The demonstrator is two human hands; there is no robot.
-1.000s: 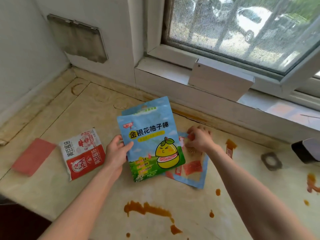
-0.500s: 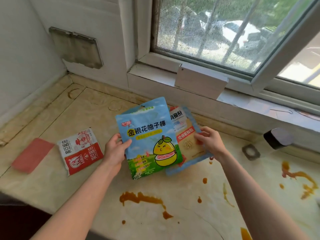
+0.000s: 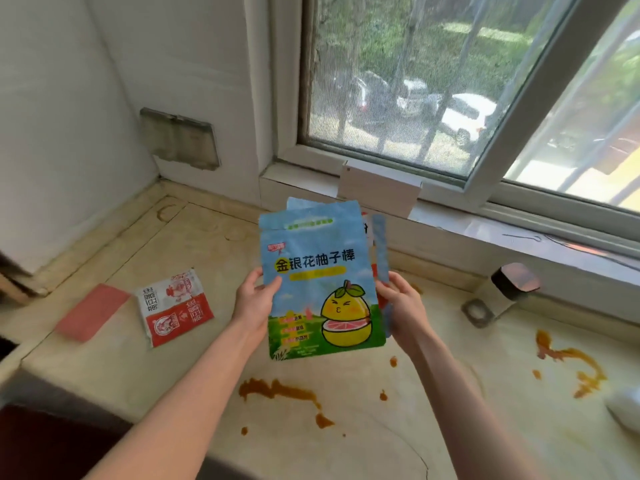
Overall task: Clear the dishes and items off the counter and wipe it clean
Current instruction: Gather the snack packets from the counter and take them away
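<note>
A blue snack pouch (image 3: 313,268) with a yellow pomelo cartoon is held upright above the beige counter (image 3: 398,420). My left hand (image 3: 254,301) grips its left edge. My right hand (image 3: 401,303) grips a second blue-edged pouch (image 3: 379,247), now tucked behind the first, only its right edge showing. A red-and-white sachet (image 3: 175,304) and a flat red card (image 3: 93,311) lie on the counter to the left. Brown sauce smears (image 3: 277,391) stain the counter below my hands, with further sauce smears (image 3: 571,362) at the right.
A small bottle with a dark cap (image 3: 509,289) lies near a grey square ring (image 3: 479,311) at the right. A white box (image 3: 379,194) stands on the window sill. Something white (image 3: 623,410) shows at the right edge. The counter's front edge runs below my forearms.
My right hand lifted the second pouch off the counter and brought it behind the pomelo pouch. Both hands rose, and the view shifted up and right.
</note>
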